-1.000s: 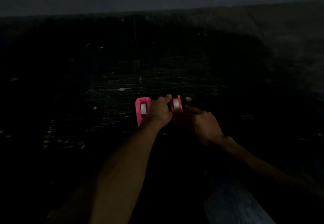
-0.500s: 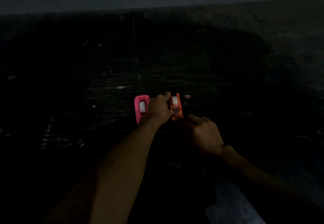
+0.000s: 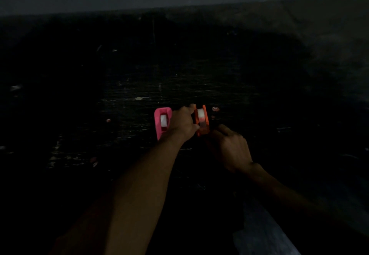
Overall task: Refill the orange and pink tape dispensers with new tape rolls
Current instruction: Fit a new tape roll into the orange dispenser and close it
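Nearest, the right hand sits with fingers curled just at the near end of the orange tape dispenser; in this dim light I cannot tell whether it pinches tape or holds nothing. Just beyond, the left hand grips that dispenser by its left side, steadying it mid-surface, long axis running from near edge to far edge, a white roll seated inside. The pink tape dispenser lies parallel just left of the left hand, also holding a white roll, with a small pinkish scrap beyond the orange one, not in the way.
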Available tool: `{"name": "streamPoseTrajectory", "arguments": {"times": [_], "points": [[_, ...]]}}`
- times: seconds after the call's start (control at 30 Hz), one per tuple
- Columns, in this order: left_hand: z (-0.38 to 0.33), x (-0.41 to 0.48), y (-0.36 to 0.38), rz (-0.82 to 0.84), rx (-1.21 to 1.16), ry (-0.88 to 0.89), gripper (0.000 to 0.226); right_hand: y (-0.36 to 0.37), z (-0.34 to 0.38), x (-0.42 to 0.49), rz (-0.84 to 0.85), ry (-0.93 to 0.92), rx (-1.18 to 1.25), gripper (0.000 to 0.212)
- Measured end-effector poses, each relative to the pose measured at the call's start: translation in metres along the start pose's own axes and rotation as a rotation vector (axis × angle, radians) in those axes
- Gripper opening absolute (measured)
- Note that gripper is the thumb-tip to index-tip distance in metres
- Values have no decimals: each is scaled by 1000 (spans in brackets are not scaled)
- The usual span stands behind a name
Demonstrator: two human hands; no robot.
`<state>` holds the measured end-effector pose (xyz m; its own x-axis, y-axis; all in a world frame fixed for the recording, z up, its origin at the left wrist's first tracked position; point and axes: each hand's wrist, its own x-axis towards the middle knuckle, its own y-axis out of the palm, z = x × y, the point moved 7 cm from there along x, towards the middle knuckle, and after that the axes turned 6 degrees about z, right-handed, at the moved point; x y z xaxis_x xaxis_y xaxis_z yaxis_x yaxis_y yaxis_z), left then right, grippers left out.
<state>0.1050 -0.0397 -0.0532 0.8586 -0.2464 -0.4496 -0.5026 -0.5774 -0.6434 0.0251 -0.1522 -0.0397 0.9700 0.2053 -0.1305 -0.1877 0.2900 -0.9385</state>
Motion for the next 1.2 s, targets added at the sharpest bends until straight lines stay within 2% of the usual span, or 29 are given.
{"name": "streamPoseTrajectory", "arguments": {"times": [0.2,0.33,0.5,0.67,0.87,1.2], "points": [[3,3,0,19,-1,-3,78,8,-20,12,-50,121,217,37],[2,4,0,32,7,-6,78,15,-30,25,15,139,256,54],[4,4,2,41,-13,-15,79,19,-28,34,62,114,311,45],[6,6,7,69,-129,3,78,14,-25,34,89,84,311,42],[7,10,7,68,-148,-3,77,8,-20,33,60,66,324,38],[6,6,6,34,-134,-36,73,7,-18,31,44,111,414,44]]}}
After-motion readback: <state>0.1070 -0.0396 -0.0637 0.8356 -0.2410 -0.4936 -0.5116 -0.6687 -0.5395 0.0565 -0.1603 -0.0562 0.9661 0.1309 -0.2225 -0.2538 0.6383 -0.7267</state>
